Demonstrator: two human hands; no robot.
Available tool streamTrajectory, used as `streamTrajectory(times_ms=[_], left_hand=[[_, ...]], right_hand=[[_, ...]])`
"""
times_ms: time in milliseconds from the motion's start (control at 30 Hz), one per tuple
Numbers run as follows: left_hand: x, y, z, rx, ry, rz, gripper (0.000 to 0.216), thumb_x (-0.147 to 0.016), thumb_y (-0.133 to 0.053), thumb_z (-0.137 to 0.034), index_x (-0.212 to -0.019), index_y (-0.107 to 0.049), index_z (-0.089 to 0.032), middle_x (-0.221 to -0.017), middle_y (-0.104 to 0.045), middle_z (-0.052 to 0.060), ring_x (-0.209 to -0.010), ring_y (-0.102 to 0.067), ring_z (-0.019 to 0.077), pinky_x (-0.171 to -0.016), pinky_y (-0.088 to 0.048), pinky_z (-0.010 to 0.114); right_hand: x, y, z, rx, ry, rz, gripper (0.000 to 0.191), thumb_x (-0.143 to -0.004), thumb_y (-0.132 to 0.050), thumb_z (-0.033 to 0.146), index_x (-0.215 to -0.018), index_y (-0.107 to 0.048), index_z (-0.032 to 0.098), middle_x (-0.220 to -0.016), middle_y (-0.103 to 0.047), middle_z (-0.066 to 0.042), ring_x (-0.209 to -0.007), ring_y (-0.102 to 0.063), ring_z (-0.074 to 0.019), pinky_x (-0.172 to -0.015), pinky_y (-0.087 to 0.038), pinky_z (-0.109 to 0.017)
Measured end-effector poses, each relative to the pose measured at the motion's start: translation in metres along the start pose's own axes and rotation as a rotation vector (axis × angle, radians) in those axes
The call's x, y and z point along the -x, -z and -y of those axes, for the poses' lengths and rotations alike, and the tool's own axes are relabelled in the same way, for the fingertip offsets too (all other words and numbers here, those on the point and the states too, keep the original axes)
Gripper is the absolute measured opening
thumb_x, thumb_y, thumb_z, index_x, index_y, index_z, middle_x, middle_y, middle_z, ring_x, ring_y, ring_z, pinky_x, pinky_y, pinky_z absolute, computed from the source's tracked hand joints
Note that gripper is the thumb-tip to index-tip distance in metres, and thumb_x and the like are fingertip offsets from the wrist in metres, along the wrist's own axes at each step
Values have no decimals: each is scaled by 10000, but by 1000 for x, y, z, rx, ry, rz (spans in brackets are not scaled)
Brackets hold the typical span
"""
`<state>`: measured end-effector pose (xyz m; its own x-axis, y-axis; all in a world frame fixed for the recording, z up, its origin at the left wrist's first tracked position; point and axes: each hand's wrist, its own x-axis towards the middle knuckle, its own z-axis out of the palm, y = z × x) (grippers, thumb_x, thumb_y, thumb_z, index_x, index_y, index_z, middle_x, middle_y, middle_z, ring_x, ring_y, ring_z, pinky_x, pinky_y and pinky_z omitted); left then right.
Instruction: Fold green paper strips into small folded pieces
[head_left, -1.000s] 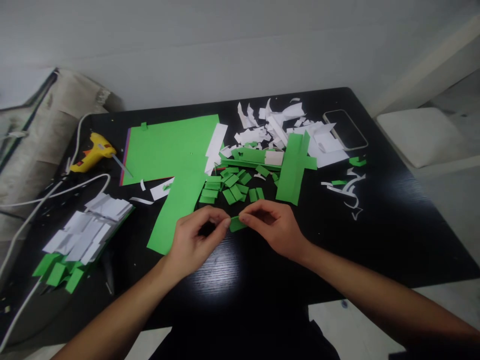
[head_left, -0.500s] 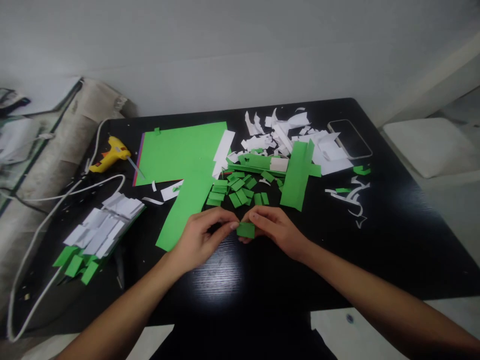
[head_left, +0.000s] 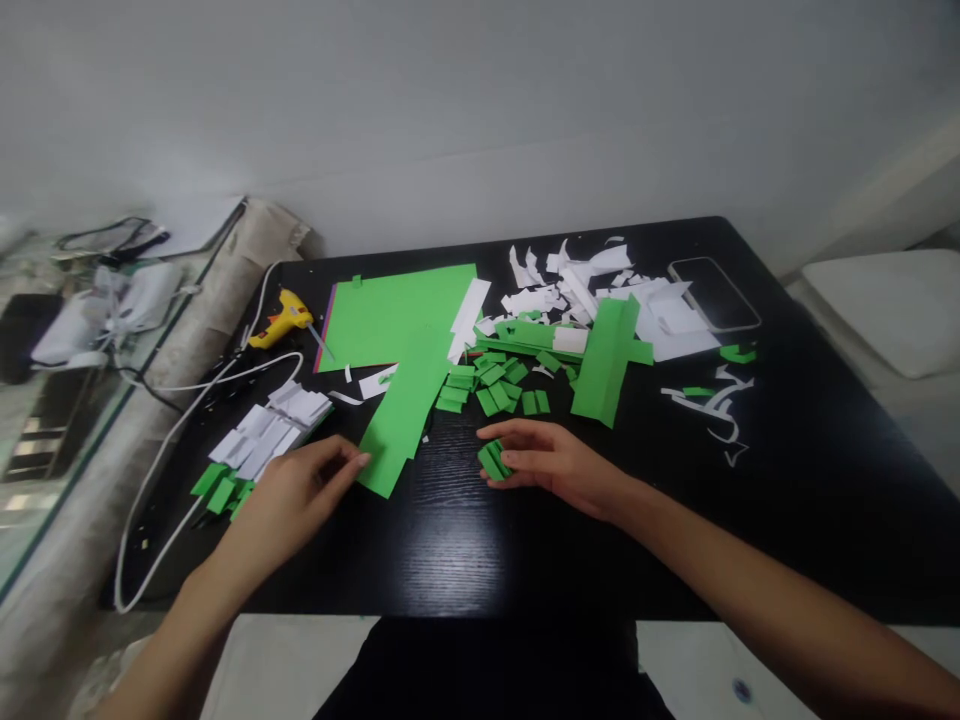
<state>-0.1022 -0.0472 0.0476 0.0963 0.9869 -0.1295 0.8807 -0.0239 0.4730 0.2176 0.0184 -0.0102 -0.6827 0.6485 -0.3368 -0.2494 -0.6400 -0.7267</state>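
My right hand holds a small folded green paper piece between thumb and fingers, above the black table. Ridges from its folds face up. To the left, my left hand is closed, thumb and index fingertip together at the lower left edge of a long green paper strip. Whether anything is pinched there I cannot make out. Beyond my right hand lies a pile of small folded green pieces. Partly behind my left hand is a stack of white folded paper pieces with green ones at its near end.
A yellow glue gun with a white cord lies at the left by a large green sheet. White paper scraps, a creased green strip and a phone-shaped frame are toward the back right. Curled white trimmings lie right.
My left hand has come away from the small green piece and moved left to the long strip. The piece stays in my right hand, now turned. The camera view has shifted left.
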Motion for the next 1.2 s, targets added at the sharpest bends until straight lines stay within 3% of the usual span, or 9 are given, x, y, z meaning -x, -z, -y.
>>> streamTrajectory(times_ms=[167, 267, 333, 400, 500, 700, 900, 1100, 1200], left_hand=[[4, -6, 2, 17, 45, 15, 330, -1004, -534, -482, -857, -688, -229, -697, -697, -5, -548, -614, 180, -539, -450, 279], [-7, -17, -12, 27, -26, 31, 295, -1021, -524, -448, -897, -685, -233, -828, -730, 13, -664, -666, 196, -655, -522, 307], [-16, -24, -20, -33, -61, -38, 245, -982, -595, -453, -983, -671, -220, -959, -730, 60, -836, -705, 249, -777, -566, 363], [-23, -31, -24, -177, -45, -147, 457, -897, -704, -506, -1200, -623, -174, -1213, -677, 159, -1103, -678, 358, -950, -557, 484], [-30, -37, -22, -313, 9, -129, 775, -857, -728, -554, -1432, -464, -106, -1371, -582, 255, -1228, -621, 447, -1015, -526, 575], [-36, -31, -14, -333, 50, -42, 664, -919, -614, -424, -1456, -407, -93, -1309, -617, 246, -1163, -670, 422, -976, -553, 536], [-52, -7, -13, -273, 98, -177, 565, -913, -595, -452, -1376, -494, -145, -1336, -643, 215, -1159, -677, 405, -983, -544, 535], [-71, -1, -38, -147, 56, -288, 622, -916, -627, -538, -1372, -525, -128, -1348, -653, 206, -1218, -652, 393, -1034, -522, 519], [-76, -11, -56, -92, -63, -234, 690, -924, -638, -587, -1423, -503, -130, -1394, -618, 206, -1245, -637, 366, -1052, -517, 496]], right_hand=[[-3, 1, -3, 83, 72, -16, 353, -779, -882, 252, -1119, -799, 207, -918, -638, -5, -827, -633, -118, -746, -606, -251], [-3, 1, -3, 73, 63, 15, 409, -764, -887, 239, -1158, -780, 213, -913, -655, -2, -810, -644, -120, -722, -585, -250], [-3, 2, -2, 55, 43, 26, 437, -759, -885, 225, -1178, -765, 212, -930, -666, -5, -815, -657, -127, -730, -587, -265], [-2, 3, -2, 41, 39, 24, 422, -752, -885, 208, -1156, -765, 200, -958, -670, -11, -822, -660, -127, -740, -588, -270], [-2, 4, -2, 7, 39, 13, 360, -742, -890, 182, -1077, -761, 181, -945, -671, -9, -795, -657, -113, -759, -588, -272], [-4, 5, -3, -48, 32, 12, 363, -740, -900, 181, -1050, -712, 175, -855, -690, 4, -757, -689, -119, -777, -603, -286], [-5, 6, -2, -77, 38, -37, 397, -705, -915, 157, -1057, -734, 186, -836, -681, 25, -762, -695, -118, -824, -637, -315], [-5, 4, 2, -107, 40, -17, 349, -688, -922, 140, -988, -746, 173, -865, -706, 13, -764, -702, -109, -784, -629, -266], [-4, 4, 3, -140, 33, 3, 347, -680, -928, 146, -957, -721, 174, -853, -735, 7, -752, -717, -113, -772, -624, -257]])
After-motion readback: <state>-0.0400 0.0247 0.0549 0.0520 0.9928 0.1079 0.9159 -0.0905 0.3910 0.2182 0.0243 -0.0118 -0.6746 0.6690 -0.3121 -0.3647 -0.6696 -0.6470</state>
